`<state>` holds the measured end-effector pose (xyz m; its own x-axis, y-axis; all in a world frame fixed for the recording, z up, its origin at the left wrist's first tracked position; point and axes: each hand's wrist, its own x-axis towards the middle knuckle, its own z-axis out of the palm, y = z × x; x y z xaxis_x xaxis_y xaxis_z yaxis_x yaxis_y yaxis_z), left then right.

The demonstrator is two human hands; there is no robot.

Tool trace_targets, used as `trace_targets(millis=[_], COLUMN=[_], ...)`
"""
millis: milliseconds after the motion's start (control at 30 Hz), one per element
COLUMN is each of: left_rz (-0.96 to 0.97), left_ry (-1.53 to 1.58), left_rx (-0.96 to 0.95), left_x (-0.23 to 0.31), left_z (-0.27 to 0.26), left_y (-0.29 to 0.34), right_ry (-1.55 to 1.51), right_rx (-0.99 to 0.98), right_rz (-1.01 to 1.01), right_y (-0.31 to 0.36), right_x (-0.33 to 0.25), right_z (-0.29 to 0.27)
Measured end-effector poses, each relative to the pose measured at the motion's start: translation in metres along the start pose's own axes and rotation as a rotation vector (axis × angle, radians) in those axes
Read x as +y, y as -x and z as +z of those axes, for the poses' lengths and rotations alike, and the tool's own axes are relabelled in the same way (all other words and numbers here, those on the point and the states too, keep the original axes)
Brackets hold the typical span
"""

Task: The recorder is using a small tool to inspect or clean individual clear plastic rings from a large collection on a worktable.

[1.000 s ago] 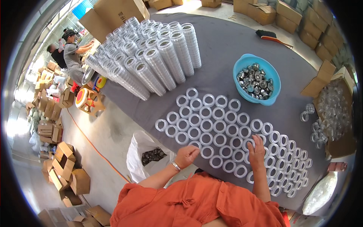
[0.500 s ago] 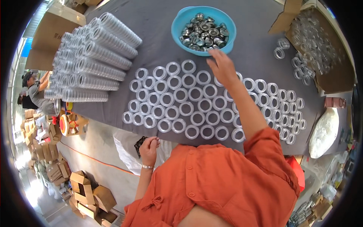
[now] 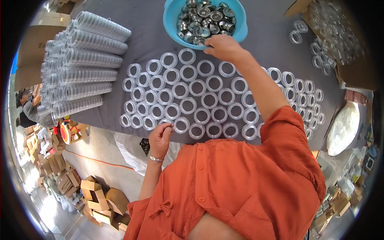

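Many clear plastic rings point(image 3: 197, 87) lie flat in staggered rows on the grey cloth-covered table. Beyond them stands a light-blue plastic basin point(image 3: 171, 26) filled with small round shiny metal pieces point(image 3: 216, 16). My right hand point(image 3: 226, 48) reaches across the rings to the basin's near rim, its fingers bent together beside the metal pieces; whatever the fingertips hold is hidden. At the table's near edge, my left hand point(image 3: 159, 141) is closed in a pinch, fingertips beside the front row of rings. I cannot make out anything inside that pinch.
Long stacks of clear plastic rings point(image 3: 88, 58) lie at the left, in front of a cardboard box point(image 3: 34, 52). An open carton point(image 3: 356, 72) spills clear rings at the right, near a filled plastic bag point(image 3: 343, 128). Another person point(image 3: 30, 106) is at the far left; boxes point(image 3: 96, 196) cover the floor.
The view has shifted. My right hand's fingers have drawn together and moved left along the basin's near rim. My left hand has risen to the table's front edge beside the rings.
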<state>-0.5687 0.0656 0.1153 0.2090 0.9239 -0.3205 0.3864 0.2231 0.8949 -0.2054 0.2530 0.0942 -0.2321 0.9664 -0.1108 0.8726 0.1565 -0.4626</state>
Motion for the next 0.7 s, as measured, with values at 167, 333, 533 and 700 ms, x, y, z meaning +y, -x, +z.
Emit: trace_targets(millis=[167,333,533,700], left_rz=[0.003,0.01,-0.138,-0.144], left_ry=[0.021,-0.105,-0.062,0.037], left_rx=[-0.028,-0.08,0.072,-0.081], left_x=[0.008,0.011,-0.003,-0.014], left_z=[-0.002,-0.014,-0.025,-0.007], left_y=[-0.013,-0.008,0.002,0.008], right_ry=[-0.189,0.077,-0.041,-0.173], right_rx=[-0.148,0.178,0.241,0.574], right_rz=[0.283,0.417,0.375,0.183], right_y=[-0.012,-0.061,-0.053,0.02], right_x=[0.023,0.002,0.009,-0.016], right_z=[-0.028,0.026,0.029,0.01])
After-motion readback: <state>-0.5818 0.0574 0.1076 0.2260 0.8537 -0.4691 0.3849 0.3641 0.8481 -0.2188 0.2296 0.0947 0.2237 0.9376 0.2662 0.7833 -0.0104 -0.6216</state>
